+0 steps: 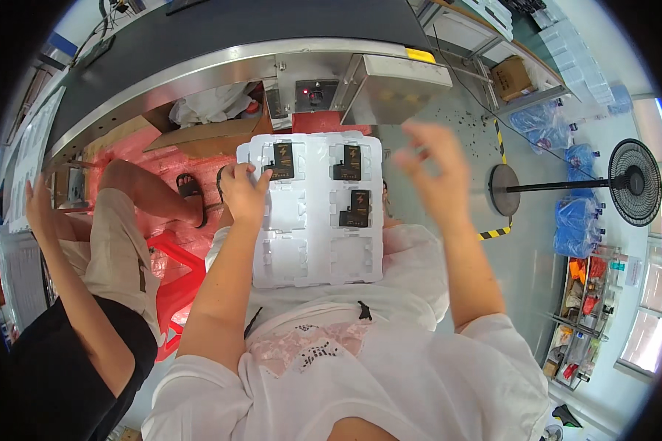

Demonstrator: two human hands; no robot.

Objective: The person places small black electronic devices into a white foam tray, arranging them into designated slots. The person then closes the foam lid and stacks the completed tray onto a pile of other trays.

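The left hand (pixel 244 192) has its grip clamped on the upper left edge of a white moulded tray (pixel 301 253), thumb over the rim beside the top-left pocket; the tray rests on the person's lap, not on a table. The right hand (pixel 435 170) is raised clear of the tray's right edge, its grip apart, fingers spread and blurred, holding nothing.

Three dark rectangular parts sit in pockets: one (pixel 282 161) in the top-left pocket just beside the left thumb, one (pixel 350 162) in the top-right pocket, one (pixel 357 209) in the pocket below that. The left middle pocket and both pockets along the near edge are bare.

By the look of it, the step in hand is filling the tray pocket by pocket. The next move would call for a steady tray and a part set square into a bare pocket.

A second person's arm (pixel 66 264) reaches along the left.
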